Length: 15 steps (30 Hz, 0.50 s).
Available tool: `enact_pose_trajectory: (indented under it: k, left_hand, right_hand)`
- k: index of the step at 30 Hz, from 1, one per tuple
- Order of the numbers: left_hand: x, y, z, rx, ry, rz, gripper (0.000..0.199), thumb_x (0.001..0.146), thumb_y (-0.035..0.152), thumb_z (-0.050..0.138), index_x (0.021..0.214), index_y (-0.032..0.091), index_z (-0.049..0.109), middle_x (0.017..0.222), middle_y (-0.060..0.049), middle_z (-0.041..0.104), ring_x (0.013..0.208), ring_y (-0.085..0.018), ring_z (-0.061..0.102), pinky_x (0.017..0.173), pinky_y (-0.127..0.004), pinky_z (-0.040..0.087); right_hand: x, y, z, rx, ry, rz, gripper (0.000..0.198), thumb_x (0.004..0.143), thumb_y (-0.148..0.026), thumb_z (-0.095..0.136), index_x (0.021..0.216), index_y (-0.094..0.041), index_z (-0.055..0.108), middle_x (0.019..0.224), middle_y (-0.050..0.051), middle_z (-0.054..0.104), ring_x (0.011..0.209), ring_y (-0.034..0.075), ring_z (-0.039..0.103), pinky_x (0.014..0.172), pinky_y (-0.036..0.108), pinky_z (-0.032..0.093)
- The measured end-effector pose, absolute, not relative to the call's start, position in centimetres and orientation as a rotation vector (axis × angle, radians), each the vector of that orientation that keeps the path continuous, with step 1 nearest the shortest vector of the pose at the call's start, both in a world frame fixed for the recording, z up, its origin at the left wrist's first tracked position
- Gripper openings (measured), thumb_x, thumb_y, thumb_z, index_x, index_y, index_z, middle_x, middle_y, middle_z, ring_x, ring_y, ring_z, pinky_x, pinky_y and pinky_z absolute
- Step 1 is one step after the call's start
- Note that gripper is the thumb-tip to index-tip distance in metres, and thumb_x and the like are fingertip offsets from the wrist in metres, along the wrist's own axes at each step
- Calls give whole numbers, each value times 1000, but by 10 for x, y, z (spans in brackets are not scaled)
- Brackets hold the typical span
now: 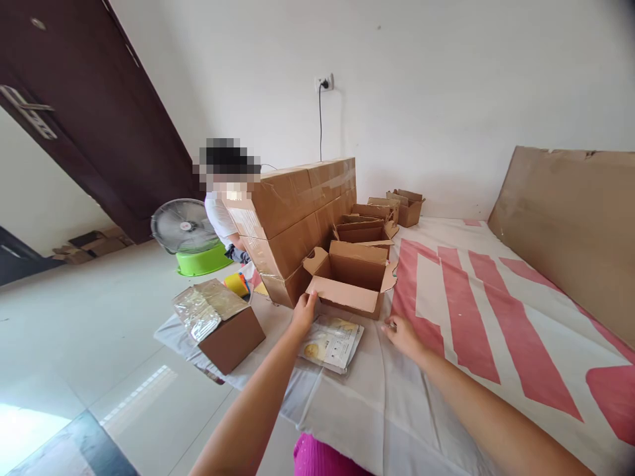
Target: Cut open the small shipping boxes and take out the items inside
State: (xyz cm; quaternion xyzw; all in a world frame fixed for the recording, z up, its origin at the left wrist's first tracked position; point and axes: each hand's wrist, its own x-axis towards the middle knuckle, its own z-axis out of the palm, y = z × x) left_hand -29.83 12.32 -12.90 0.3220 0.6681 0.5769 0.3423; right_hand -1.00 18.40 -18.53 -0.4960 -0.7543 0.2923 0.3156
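Observation:
An open cardboard box (350, 301) with its flaps spread stands in front of me on the cloth. My left hand (303, 316) is at its front left corner, thumb against the front flap and the other fingers mostly hidden. Off the box's front right corner is my right hand (403, 336), its fingers loosely bent and apart, with nothing visible in them. Between my forearms lies a flat white printed pouch (335, 344) in clear plastic, just in front of the box. The inside bottom of the box is hidden by the front flap.
More open boxes (364, 230) line up behind, beside a stack of taped cartons (292, 228). At left are a taped box (231, 340), a yellow tape roll (236, 285), a fan (186, 226) and another person (218, 215). A large cardboard sheet (570, 225) leans at right.

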Motion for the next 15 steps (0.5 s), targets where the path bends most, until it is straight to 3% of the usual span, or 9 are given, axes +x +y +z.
enact_pose_trajectory:
  k: [3, 6, 10, 13, 15]
  left_hand:
    - [-299, 88, -136, 898, 1891, 1346, 41, 56, 44, 82, 79, 22, 57, 106, -15, 68, 132, -40, 43, 99, -41, 40]
    - [-295, 61, -138, 941, 1954, 1217, 45, 43, 33, 88, 73, 22, 55, 97, -14, 68, 125, -44, 48, 99, -45, 38]
    - [-282, 47, -136, 970, 1883, 1161, 55, 43, 27, 87, 91, 22, 61, 90, -7, 67, 101, -33, 62, 89, -40, 46]
    - [-272, 49, -130, 980, 1724, 1168, 57, 45, 31, 86, 97, 19, 65, 80, -5, 67, 81, -26, 67, 76, -37, 51]
    - [-268, 56, -125, 998, 1630, 1236, 55, 46, 38, 85, 94, 18, 66, 80, -5, 68, 78, -25, 67, 73, -35, 53]
  right_hand:
    - [9, 156, -194, -1260, -1973, 784, 18, 84, -32, 51, 79, -22, 64, 77, 4, 68, 74, 21, 66, 71, 35, 55]
    - [16, 130, -200, -1199, -1952, 775, 20, 85, -30, 48, 77, -21, 64, 95, 10, 67, 96, 24, 64, 85, 38, 53]
    - [16, 110, -207, -1076, -1916, 710, 22, 85, -33, 53, 98, -19, 65, 122, 16, 58, 118, 28, 56, 99, 45, 49]
    - [15, 108, -212, -1013, -1888, 633, 36, 83, -28, 55, 118, -18, 60, 124, 16, 58, 118, 29, 55, 103, 50, 46]
    - [16, 110, -215, -1026, -1882, 626, 38, 85, -23, 50, 121, -19, 59, 123, 15, 59, 117, 27, 57, 104, 50, 46]
